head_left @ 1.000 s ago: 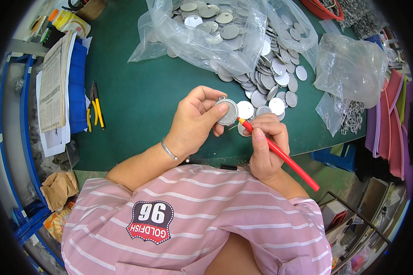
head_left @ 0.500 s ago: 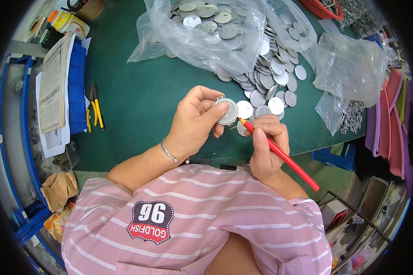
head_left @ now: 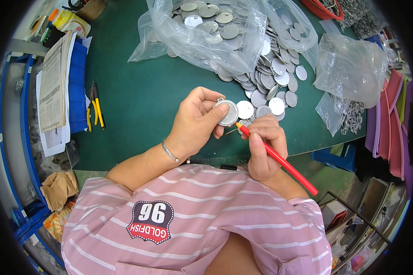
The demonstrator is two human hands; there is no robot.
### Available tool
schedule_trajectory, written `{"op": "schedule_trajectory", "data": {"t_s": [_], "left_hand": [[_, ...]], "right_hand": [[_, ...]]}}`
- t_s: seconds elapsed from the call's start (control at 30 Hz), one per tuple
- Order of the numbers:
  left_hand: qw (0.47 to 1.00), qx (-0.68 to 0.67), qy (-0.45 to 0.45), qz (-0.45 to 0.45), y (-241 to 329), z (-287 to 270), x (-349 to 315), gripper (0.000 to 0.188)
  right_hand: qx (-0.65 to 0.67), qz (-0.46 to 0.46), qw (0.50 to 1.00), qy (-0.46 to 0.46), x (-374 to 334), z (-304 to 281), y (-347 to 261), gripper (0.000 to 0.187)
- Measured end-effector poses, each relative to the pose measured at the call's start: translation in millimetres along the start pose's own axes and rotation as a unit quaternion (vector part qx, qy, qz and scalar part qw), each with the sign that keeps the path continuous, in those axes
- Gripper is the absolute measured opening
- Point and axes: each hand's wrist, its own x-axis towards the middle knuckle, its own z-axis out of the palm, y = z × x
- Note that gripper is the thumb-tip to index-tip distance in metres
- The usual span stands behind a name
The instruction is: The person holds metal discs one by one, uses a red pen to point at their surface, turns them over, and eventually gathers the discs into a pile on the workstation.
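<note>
Between thumb and fingers, my left hand [head_left: 195,117] grips a round silver metal disc [head_left: 228,114] with a textured face and a small loop at its top. My right hand [head_left: 267,146] is closed around a red pencil [head_left: 289,166], held slantwise. The pencil's tip meets the lower right rim of the disc, or comes very close to it. A thin, wire-like strand shows beside the tip; what it is I cannot tell. Just beyond my right hand lie several loose discs [head_left: 276,106], some shiny and some with a textured face.
A clear plastic bag [head_left: 206,41] spills a heap of discs [head_left: 266,75] over the green table [head_left: 128,91]. Yellow-handled pliers [head_left: 95,107] lie at left by a blue tray [head_left: 78,87] with papers. At right are another plastic bag [head_left: 348,64] and small metal clasps [head_left: 352,117].
The pencil tip has slid slightly left and down along the disc's rim, and my right hand has shifted a little left with it. My left hand and the disc have barely moved.
</note>
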Motion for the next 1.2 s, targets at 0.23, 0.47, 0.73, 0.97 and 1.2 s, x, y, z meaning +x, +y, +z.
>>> {"op": "schedule_trajectory", "data": {"t_s": [0.23, 0.47, 0.73, 0.97, 1.2], "left_hand": [[1.000, 0.004, 0.008, 0.003, -0.6, 0.8, -1.2, 0.021], [1.000, 0.006, 0.019, -0.003, 0.5, -1.0, 1.4, 0.021], [0.999, -0.039, 0.022, -0.017, 1.7, -1.1, 2.0, 0.024], [0.997, -0.072, 0.024, -0.018, 0.2, -0.7, 3.3, 0.019], [0.999, -0.033, 0.026, -0.001, -2.1, -0.9, 2.3, 0.019]], "right_hand": [[-0.014, 0.017, 1.000, 0.000, -0.1, 0.6, -1.1, 0.007], [-0.005, 0.020, 1.000, 0.005, -0.5, 0.7, -1.1, 0.006], [-0.008, -0.004, 1.000, -0.022, 3.7, -0.8, -1.8, 0.005], [-0.012, -0.003, 0.999, -0.030, 4.2, -1.1, -2.6, 0.005], [-0.033, 0.001, 0.999, -0.028, 1.5, -0.6, -0.7, 0.007]]}}
